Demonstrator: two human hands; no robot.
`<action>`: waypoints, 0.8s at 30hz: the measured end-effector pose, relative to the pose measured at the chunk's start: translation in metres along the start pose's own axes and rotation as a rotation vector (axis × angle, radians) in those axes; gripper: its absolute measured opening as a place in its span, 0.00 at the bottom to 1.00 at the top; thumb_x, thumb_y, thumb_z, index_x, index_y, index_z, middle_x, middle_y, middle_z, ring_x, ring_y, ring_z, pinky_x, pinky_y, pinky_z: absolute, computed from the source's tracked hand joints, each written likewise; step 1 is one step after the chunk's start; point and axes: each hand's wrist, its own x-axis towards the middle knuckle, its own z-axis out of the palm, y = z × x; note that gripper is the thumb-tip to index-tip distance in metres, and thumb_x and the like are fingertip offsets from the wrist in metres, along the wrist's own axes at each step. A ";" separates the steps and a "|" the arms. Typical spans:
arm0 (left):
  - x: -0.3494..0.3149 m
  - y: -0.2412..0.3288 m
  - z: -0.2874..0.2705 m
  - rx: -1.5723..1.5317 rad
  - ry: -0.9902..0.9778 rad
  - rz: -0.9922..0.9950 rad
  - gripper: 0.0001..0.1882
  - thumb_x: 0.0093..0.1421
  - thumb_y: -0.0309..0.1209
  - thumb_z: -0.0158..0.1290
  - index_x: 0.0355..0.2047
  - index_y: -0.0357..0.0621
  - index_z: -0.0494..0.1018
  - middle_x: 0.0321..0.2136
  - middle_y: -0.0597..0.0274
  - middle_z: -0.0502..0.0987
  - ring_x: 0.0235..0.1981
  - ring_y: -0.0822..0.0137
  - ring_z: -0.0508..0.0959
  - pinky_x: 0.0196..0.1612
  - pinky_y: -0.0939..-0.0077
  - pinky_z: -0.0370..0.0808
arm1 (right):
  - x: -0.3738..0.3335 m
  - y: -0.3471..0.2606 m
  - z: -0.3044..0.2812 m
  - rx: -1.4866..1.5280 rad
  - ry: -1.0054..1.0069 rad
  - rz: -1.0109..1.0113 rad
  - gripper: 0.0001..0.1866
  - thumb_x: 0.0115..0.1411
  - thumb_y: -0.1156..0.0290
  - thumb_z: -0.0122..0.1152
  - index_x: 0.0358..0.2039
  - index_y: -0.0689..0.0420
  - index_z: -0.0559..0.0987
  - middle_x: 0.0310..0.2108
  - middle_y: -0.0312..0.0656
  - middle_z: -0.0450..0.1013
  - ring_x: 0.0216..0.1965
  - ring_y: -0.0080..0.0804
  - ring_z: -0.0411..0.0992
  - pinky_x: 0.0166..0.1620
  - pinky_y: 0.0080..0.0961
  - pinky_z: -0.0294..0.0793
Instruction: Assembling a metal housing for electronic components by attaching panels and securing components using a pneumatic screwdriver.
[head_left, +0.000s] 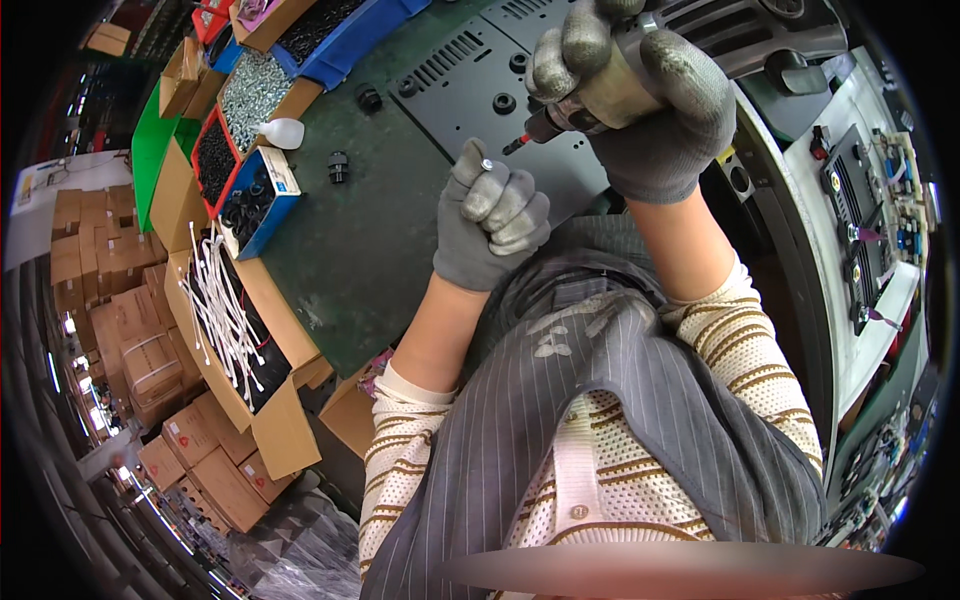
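Striped grey apron [560,400] over a knit cream sleeve fills the lower centre. At far left, stacked brown cartons [120,300]; next, a cardboard box of white cable ties [225,320] and bins of dark fasteners [215,160]. At centre the left hand [490,215], grey-gloved, pinches a small bright screw [486,164]. Upper right, the right hand [640,90] is clenched round a powered screwdriver [575,110], its bit near the perforated black metal panel [480,70]. Advisable: seat the screw squarely on the bit.
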 end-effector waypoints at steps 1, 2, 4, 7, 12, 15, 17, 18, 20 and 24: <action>0.003 -0.001 0.001 0.028 0.021 -0.015 0.32 0.69 0.48 0.34 0.09 0.49 0.63 0.09 0.68 0.57 0.14 0.73 0.59 0.13 0.85 0.57 | 0.000 0.000 0.000 0.053 0.011 -0.032 0.20 0.50 0.71 0.60 0.44 0.55 0.69 0.28 0.44 0.72 0.31 0.40 0.74 0.33 0.35 0.74; 0.005 -0.003 0.001 0.005 -0.017 -0.044 0.32 0.69 0.49 0.33 0.08 0.49 0.63 0.10 0.67 0.58 0.14 0.72 0.59 0.13 0.84 0.56 | 0.002 -0.003 0.001 0.009 -0.173 0.056 0.20 0.50 0.72 0.60 0.45 0.56 0.69 0.31 0.44 0.71 0.32 0.40 0.74 0.33 0.36 0.74; 0.008 -0.004 0.003 -0.018 -0.051 -0.072 0.32 0.68 0.49 0.33 0.08 0.48 0.62 0.11 0.65 0.60 0.14 0.71 0.59 0.12 0.83 0.56 | -0.001 -0.003 0.001 -0.041 -0.167 0.145 0.20 0.50 0.73 0.60 0.45 0.55 0.69 0.33 0.44 0.71 0.33 0.41 0.73 0.33 0.36 0.75; 0.010 -0.007 0.003 -0.036 -0.041 -0.069 0.33 0.68 0.49 0.32 0.08 0.49 0.61 0.11 0.65 0.59 0.13 0.71 0.59 0.12 0.83 0.56 | -0.010 0.002 0.001 0.104 -0.106 0.071 0.22 0.49 0.74 0.61 0.46 0.55 0.69 0.36 0.42 0.71 0.34 0.42 0.73 0.33 0.37 0.74; 0.012 -0.010 0.003 -0.045 0.036 -0.052 0.32 0.68 0.49 0.35 0.08 0.51 0.62 0.09 0.68 0.57 0.12 0.73 0.59 0.12 0.84 0.55 | -0.012 -0.001 -0.006 -0.043 0.022 0.011 0.22 0.49 0.71 0.63 0.45 0.56 0.69 0.34 0.43 0.72 0.32 0.43 0.73 0.34 0.37 0.74; 0.015 -0.009 0.004 -0.041 0.039 -0.057 0.32 0.68 0.49 0.34 0.07 0.51 0.62 0.08 0.68 0.56 0.12 0.72 0.59 0.12 0.84 0.55 | -0.008 -0.008 -0.008 -0.074 -0.019 0.078 0.22 0.49 0.68 0.63 0.44 0.56 0.69 0.31 0.46 0.73 0.31 0.44 0.73 0.34 0.36 0.74; 0.018 -0.009 0.005 -0.020 0.070 -0.068 0.32 0.68 0.48 0.34 0.07 0.51 0.62 0.08 0.68 0.55 0.12 0.72 0.58 0.12 0.84 0.55 | -0.008 -0.012 -0.010 -0.063 -0.041 0.120 0.22 0.49 0.67 0.62 0.45 0.57 0.69 0.30 0.47 0.73 0.30 0.45 0.73 0.34 0.35 0.74; 0.019 -0.009 0.004 -0.039 0.048 -0.068 0.31 0.68 0.48 0.34 0.07 0.51 0.62 0.08 0.68 0.54 0.12 0.72 0.58 0.11 0.84 0.55 | -0.009 -0.013 -0.011 -0.071 -0.044 0.117 0.22 0.50 0.67 0.62 0.45 0.57 0.69 0.30 0.46 0.73 0.30 0.45 0.73 0.34 0.35 0.74; 0.021 -0.010 0.004 -0.032 0.108 -0.079 0.31 0.68 0.47 0.34 0.07 0.51 0.61 0.07 0.68 0.54 0.11 0.72 0.58 0.11 0.83 0.55 | -0.010 -0.013 -0.017 -0.085 -0.050 0.112 0.22 0.50 0.67 0.61 0.46 0.58 0.68 0.29 0.46 0.73 0.30 0.44 0.72 0.35 0.34 0.73; 0.025 -0.008 0.000 -0.022 0.143 -0.120 0.31 0.68 0.45 0.33 0.06 0.51 0.60 0.07 0.69 0.53 0.11 0.72 0.57 0.11 0.82 0.55 | 0.000 -0.007 -0.042 -0.077 -0.204 0.130 0.20 0.54 0.66 0.56 0.47 0.59 0.68 0.31 0.45 0.72 0.32 0.39 0.72 0.36 0.32 0.72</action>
